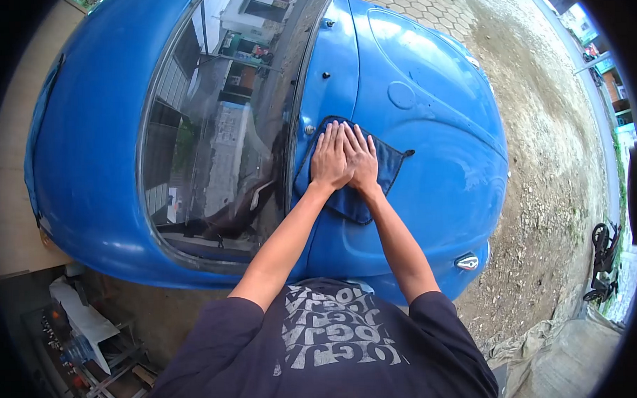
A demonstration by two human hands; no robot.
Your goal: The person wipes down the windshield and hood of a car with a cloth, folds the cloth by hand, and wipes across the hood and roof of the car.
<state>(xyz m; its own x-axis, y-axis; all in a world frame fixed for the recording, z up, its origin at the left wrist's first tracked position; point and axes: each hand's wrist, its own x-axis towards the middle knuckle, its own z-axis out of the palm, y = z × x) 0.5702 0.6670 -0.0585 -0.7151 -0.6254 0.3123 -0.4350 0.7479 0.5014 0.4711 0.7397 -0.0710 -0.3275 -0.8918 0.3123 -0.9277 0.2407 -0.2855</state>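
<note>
A dark cloth (388,170) with a black edge lies spread on the blue car (429,160), between the windshield and the front lid. My left hand (331,158) presses flat on the cloth, fingers stretched out and pointing away from me. Right beside it, my right hand (361,159) also lies flat on the cloth, and the two hands touch along their inner sides, slightly overlapping. Neither hand grips the cloth; part of it is hidden under them. A small round metal fitting (310,130) sits just left of my fingertips.
The windshield (225,125) with its dark rim is left of my hands. Two small black nozzles (326,75) stand on the body beyond. A turn-signal lamp (467,262) sits at the lower right. Metal racks with items (92,347) are at lower left, and a motorcycle (603,259) stands far right.
</note>
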